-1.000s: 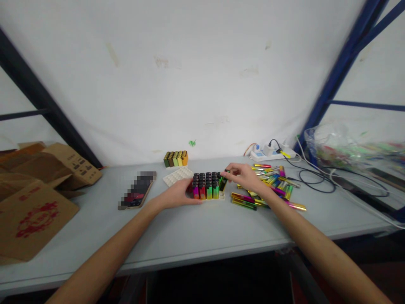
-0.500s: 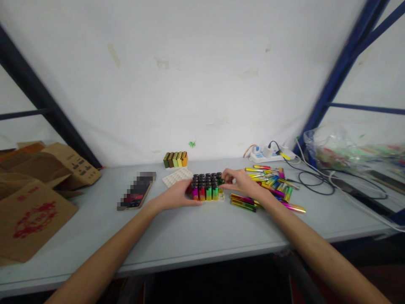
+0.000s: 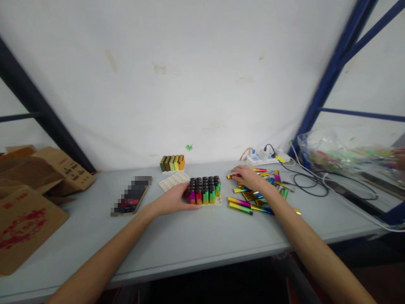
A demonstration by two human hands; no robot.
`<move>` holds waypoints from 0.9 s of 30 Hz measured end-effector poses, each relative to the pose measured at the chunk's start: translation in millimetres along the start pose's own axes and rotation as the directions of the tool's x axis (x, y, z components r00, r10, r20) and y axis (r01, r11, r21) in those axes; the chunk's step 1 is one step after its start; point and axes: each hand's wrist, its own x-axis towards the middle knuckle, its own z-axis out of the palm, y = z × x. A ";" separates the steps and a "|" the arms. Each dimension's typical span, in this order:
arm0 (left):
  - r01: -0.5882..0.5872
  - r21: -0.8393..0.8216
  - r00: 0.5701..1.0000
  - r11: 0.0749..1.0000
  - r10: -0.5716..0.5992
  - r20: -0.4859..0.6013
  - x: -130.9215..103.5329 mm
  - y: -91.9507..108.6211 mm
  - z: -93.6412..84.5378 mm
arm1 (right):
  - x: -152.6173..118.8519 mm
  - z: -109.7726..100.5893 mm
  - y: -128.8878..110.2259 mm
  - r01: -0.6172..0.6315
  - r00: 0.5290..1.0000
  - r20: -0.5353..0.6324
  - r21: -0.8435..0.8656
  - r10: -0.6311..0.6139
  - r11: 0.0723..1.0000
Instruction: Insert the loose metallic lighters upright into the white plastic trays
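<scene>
Upright lighters (image 3: 205,195) in tray (image 3: 219,201), phone (image 3: 136,199) left, loose lighters (image 3: 241,207) right, power strip (image 3: 268,160) behind them, cardboard box (image 3: 30,228) far left

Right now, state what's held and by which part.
The left hand grips the tray of lighters at its left end. Whether the right hand, over the loose lighters, holds one can't be told.

It looks like a small workshop packing bench, with a long grey table (image 3: 177,245) against a scuffed white wall (image 3: 190,76), blue metal framing (image 3: 332,80), open cardboard boxes (image 3: 28,223), rows of lighters (image 3: 204,192) and a power strip (image 3: 268,158).
</scene>
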 end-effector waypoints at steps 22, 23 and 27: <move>-0.061 -0.009 0.998 0.998 0.061 0.007 0.8 -2.9 2.1 | 3.3 -13.6 -51.5 -0.107 0.949 -0.215 0.464 0.229 0.879; -0.056 -0.004 0.998 0.998 0.056 0.010 0.8 -2.7 1.9 | 4.1 -13.8 -50.6 -0.102 0.947 -0.216 0.494 0.236 0.863; -0.036 0.023 0.999 0.999 0.036 0.019 1.2 -3.4 1.9 | 8.2 -14.5 -45.7 -0.126 0.942 -0.185 0.578 0.280 0.806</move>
